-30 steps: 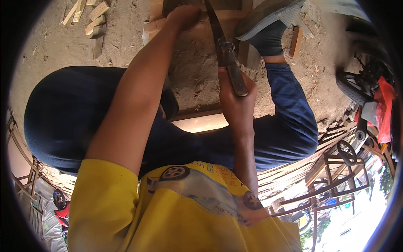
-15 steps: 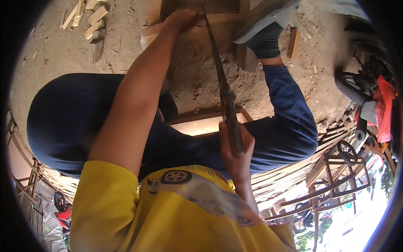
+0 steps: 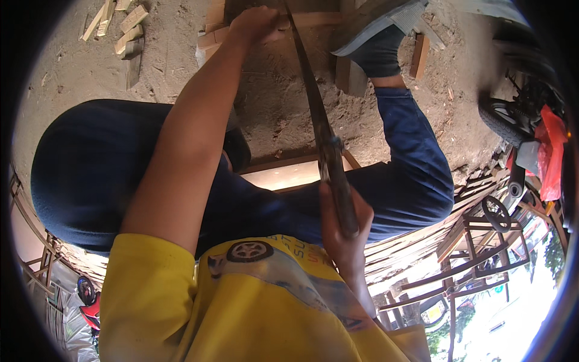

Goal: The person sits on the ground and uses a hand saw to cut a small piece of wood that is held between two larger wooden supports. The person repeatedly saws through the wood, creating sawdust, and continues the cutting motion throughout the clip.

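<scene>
My right hand [image 3: 348, 223] is wrapped round the handle of a handsaw [image 3: 309, 78], close to my lap. Its long dark blade points away from me and reaches the top edge of the view. There the blade crosses a wooden board [image 3: 315, 19], though the exact contact is too small to make out. My left hand [image 3: 256, 25] is closed on the board just left of the blade, arm stretched out; its fingertips are partly hidden. My shod foot [image 3: 377, 30] is beside the board on the right.
Wood offcuts [image 3: 131, 36] lie on the dirt at the far left. A short wood block [image 3: 420, 56] is right of my foot. A wooden frame [image 3: 283, 176] lies beneath my legs. Farther right are a motorcycle wheel [image 3: 506, 123] and a red plastic bag [image 3: 550, 154].
My right hand has drawn the saw back toward me a little. My left hand keeps its place on the board. The whole view has shifted slightly.
</scene>
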`<state>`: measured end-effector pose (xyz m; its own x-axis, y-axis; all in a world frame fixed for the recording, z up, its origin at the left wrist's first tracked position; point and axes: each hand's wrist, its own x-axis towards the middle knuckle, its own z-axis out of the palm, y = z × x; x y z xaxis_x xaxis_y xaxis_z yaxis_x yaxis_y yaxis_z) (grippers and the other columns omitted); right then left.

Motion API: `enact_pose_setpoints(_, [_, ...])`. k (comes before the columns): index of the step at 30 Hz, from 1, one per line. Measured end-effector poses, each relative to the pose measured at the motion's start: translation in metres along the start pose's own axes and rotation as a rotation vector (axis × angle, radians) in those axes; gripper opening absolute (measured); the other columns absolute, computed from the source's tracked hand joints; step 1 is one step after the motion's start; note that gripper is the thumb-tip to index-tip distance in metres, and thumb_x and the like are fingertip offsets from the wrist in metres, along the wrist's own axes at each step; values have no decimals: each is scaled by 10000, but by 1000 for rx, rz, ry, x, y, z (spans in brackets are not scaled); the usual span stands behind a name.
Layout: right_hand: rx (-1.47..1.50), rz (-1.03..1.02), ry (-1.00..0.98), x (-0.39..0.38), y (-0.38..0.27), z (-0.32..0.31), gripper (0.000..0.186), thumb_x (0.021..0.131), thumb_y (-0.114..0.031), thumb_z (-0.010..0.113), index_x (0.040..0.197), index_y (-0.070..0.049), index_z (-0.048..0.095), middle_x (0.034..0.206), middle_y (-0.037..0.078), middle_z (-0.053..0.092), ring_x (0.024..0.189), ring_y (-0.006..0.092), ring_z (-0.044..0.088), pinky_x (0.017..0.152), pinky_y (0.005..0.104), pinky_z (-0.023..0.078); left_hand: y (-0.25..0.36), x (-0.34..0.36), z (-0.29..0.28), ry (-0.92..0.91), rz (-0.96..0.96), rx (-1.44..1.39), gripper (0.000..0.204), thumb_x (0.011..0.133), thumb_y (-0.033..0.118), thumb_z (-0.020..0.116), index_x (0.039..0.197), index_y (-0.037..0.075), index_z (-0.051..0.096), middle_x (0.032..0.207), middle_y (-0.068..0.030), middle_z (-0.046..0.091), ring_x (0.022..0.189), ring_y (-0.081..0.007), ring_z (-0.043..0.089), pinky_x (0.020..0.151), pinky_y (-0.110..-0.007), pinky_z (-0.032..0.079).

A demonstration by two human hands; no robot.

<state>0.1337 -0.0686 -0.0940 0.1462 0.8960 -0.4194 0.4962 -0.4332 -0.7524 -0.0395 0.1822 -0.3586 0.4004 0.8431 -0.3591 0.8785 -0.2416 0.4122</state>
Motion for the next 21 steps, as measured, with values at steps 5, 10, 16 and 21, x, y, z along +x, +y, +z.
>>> enact_pose_setpoints(5, [63, 68, -56, 70, 2, 29, 159, 911, -73, 626, 802, 35, 584, 579, 40, 511, 549, 52, 398, 483, 280, 367, -1, 1, 10, 88, 70, 54, 460, 776, 406, 675, 982, -5, 656, 904, -209, 678, 897, -377, 661, 775, -459, 545])
enact_pose_setpoints(10, [17, 61, 48, 3, -3, -7, 202, 909, -94, 635, 769, 41, 580, 577, 69, 544, 552, 59, 444, 503, 286, 401, -7, -1, 10, 137, 32, 61, 464, 781, 415, 668, 972, -8, 656, 895, -213, 677, 869, -373, 668, 759, -455, 546])
enact_pose_setpoints(16, [164, 49, 5, 80, 3, 43, 289, 915, -165, 662, 713, 4, 543, 557, -35, 427, 538, 27, 324, 456, 266, 267, -28, 21, 34, 60, 68, 59, 478, 775, 433, 671, 964, -6, 658, 893, -224, 677, 863, -379, 669, 765, -466, 543])
enact_pose_setpoints(21, [-1, -39, 54, -9, 18, 12, 232, 920, -98, 632, 732, 23, 571, 556, -9, 494, 559, 26, 409, 459, 245, 316, -11, -1, 25, 276, 74, 79, 417, 775, 405, 677, 966, 34, 670, 904, -196, 684, 872, -373, 667, 755, -458, 545])
